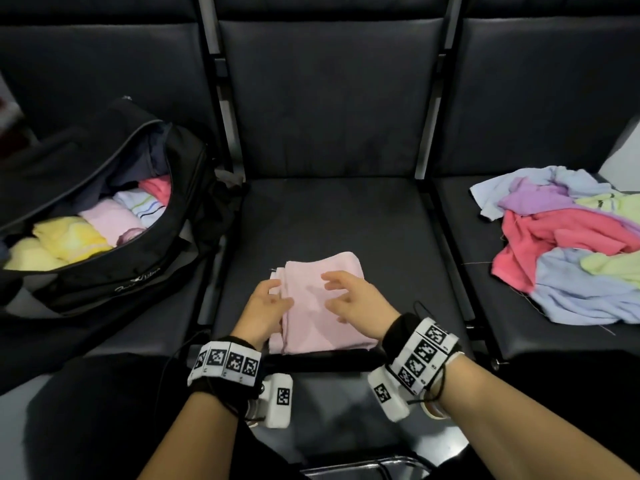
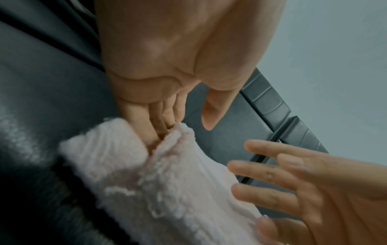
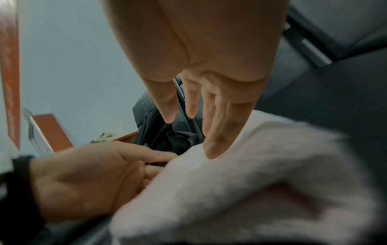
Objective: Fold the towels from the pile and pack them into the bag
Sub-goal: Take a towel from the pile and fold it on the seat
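Folding is well along on this one: the pale pink towel (image 1: 320, 303) lies in a layered rectangle on the middle seat (image 1: 381, 220) of the bench, close to its front edge. The left hand (image 1: 264, 308) has its fingers slid in among the layers at the towel's left edge, thumb free above, as the left wrist view shows. The right hand (image 1: 356, 297) hovers over the towel's right half with fingers spread and lightly bent, gripping nothing; whether any fingertip touches the cloth I cannot tell for sure.

By my judgement the task sits somewhere around the midpoint. This towel looks nearly ready to lift across, perhaps 1 more fold away.

On the left seat the black bag (image 1: 114, 282) lies unzipped and open, and it is filling: 2 yellow towels (image 1: 59, 242) nearest the front edge, then a pink one, a white striped one, and a coral one deepest in, all packed side by side, with dark fabric behind them.

On the right seat the pile (image 1: 568, 244) waits unfolded: light blue, lilac, coral and pale yellow-green pieces tangled together, so several towels are left.
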